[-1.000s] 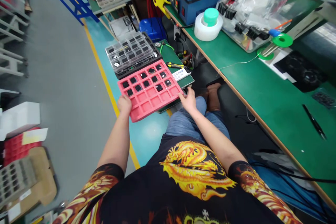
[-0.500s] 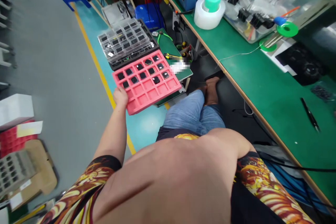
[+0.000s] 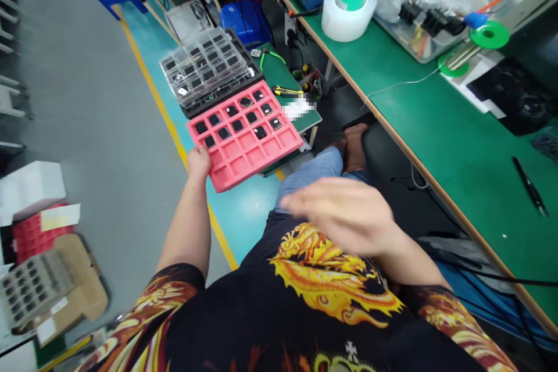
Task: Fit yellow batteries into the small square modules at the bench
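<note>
My left hand grips the near left edge of a pink foam tray divided into square pockets. Small black square parts, some with white labels, fill the far pockets; most of the near ones are bare. The tray rests against a black tray with clear plastic trays of similar parts stacked on it. My right hand is in the air over my lap, smeared by motion. No object shows in it, and its fingers are too blurred to judge.
To the right runs a green workbench with a roll of clear film, a solder reel and a black pen-like tool. A yellow cutter and green-handled pliers lie on the low stand. Boxes and trays are at lower left.
My right hand has swung away from close to the camera, down and forward over my lap, uncovering my shirt. My left hand keeps its hold on the pink tray, which has barely moved.
</note>
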`<state>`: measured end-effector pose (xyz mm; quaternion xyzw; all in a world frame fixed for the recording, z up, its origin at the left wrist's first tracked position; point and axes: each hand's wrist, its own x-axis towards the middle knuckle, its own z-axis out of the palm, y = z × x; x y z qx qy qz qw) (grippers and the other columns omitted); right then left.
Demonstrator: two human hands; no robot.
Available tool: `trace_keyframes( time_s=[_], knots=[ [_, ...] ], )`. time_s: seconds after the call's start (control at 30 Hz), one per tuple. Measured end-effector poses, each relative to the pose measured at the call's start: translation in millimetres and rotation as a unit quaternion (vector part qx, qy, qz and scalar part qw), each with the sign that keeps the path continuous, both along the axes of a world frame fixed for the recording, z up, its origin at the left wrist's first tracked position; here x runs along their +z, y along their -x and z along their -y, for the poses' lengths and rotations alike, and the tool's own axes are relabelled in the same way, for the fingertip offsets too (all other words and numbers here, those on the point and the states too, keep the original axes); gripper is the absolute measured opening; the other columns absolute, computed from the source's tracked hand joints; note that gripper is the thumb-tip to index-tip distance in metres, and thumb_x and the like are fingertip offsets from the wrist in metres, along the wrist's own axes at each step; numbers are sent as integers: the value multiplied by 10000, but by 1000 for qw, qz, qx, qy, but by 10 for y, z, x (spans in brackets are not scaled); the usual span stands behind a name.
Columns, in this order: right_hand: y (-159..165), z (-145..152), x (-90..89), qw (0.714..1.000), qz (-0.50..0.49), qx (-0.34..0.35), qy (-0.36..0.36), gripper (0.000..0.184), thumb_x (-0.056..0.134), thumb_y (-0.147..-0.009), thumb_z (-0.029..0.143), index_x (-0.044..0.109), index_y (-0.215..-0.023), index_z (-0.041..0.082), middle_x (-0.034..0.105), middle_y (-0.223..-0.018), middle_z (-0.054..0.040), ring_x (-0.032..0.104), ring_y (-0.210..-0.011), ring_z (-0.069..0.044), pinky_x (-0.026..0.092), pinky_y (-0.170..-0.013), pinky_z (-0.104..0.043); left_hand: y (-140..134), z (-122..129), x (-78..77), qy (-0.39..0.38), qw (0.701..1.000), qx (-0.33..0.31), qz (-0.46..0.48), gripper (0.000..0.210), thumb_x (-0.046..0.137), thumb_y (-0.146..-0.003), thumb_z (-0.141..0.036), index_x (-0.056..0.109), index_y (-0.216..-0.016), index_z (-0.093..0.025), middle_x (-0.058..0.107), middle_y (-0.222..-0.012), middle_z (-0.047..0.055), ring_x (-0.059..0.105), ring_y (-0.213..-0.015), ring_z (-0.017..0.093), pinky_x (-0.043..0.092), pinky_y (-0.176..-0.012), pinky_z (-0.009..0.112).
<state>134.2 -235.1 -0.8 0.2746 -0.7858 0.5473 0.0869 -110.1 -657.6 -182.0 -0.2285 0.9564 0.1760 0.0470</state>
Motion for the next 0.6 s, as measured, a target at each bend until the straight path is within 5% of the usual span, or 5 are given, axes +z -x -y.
trace_keyframes(
  time_s=[0.1,0.2,0.3,0.47,0.6],
  knots=[
    [73,-405,-723,951,125,-229,-164,445,524,-1108,332,681,-1523,306,748,-1402,-92,703,-1314,-312,551,-1190,-524,-42,66,212,23,1000,-5,-19,460,481,-1091,-450,750,-1103,-77,753,-1137,280,707,-1178,457,554,-1031,561],
    [-92,-919,-1647,803,305,-350,-374,624,541,-1049,321,534,-1639,118,511,-1680,-228,507,-1542,-413,393,-1302,-569,-89,-72,409,46,993,-49,-93,468,502,-1081,-508,731,-1251,-136,742,-1221,204,673,-1255,409,514,-1114,537],
    [-307,-1276,-2335,669,508,-374,-392,776,461,-1079,489,360,-1728,75,435,-1712,-284,542,-1515,-421,448,-1242,-530,-82,-528,532,-7,973,-184,-139,414,576,-1052,-495,729,-1300,-200,729,-1147,101,683,-1164,301,528,-1075,405],
    [-243,-1305,-2700,667,494,-376,-411,843,441,-1072,566,290,-1753,94,343,-1773,-244,468,-1568,-409,424,-1252,-485,176,-1529,580,-93,891,-418,-147,427,599,-1018,-389,737,-1352,-162,655,-1213,134,644,-1172,315,511,-1082,419],
    [-43,-1203,-2782,660,458,-375,-463,766,469,-1065,521,398,-1702,100,303,-1793,-226,456,-1538,-430,405,-1248,-498,556,-1950,513,-57,849,-521,-59,507,612,-913,-239,738,-1398,-164,608,-1197,154,615,-1224,355,489,-1118,443]
  ],
)
